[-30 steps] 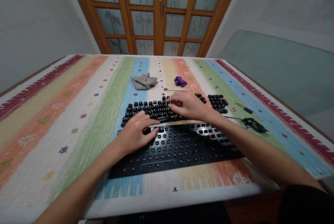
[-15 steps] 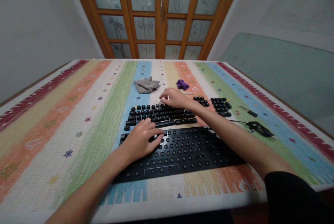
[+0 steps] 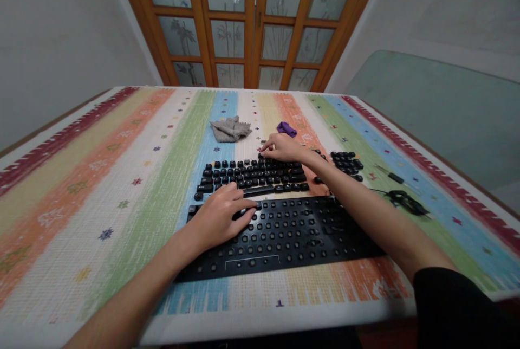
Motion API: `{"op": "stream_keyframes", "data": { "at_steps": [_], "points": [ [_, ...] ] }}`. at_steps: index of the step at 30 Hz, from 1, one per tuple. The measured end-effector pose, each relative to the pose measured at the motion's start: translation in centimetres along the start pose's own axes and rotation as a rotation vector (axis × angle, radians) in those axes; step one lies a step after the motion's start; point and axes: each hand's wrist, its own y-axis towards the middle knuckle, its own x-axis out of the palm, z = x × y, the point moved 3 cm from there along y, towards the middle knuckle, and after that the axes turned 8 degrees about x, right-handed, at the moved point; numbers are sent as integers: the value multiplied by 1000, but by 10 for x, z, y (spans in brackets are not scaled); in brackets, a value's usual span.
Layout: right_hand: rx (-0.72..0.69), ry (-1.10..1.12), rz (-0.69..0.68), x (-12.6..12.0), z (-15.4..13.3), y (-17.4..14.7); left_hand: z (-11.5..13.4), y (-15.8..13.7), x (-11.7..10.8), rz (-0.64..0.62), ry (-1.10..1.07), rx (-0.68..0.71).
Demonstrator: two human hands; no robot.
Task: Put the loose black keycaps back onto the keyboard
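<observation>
Right hand (image 3: 284, 147) reaches over the far rows of loose keycaps (image 3: 254, 182), thumb and forefinger bent close together at a single keycap (image 3: 261, 155) near the upper edge; whether they pinch it or only hover there can't be made out. Left hand (image 3: 221, 209) lies loosely curled over the upper left of the stripped keyboard (image 3: 252, 271), finger and thumb tips beside a keycap (image 3: 258, 205) there; how firmly they touch it is unclear. The keyboard lies flat on the near part of the surface (image 3: 134, 240), with the loose caps set out in rows just beyond it.

Each cap looks light, stiff and smooth, probably a little slippery, and best taken by two opposite sides. The long spacebar (image 3: 259, 191) would suit a hold near its middle. The keyboard seems rigid and heavier, safest held by its edges, away from the exposed switches.

The right forearm hides the keyboard's right end and some caps; the left hand covers its upper left corner. Legends are too small to read.
</observation>
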Motion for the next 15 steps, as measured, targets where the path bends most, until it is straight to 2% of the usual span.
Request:
{"op": "stream_keyframes", "data": {
  "at_steps": [8,11,15],
  "points": [
    [-43,4,-11,0,-1,1,-1,-1,0,-67,-14,-16],
    [-28,-2,-16,2,0,1,-1,-1,-4,-30,-27,-10],
    [3,-9,-16,6,1,3,-4,0,-13,86,-23,-6]
  ]
}}
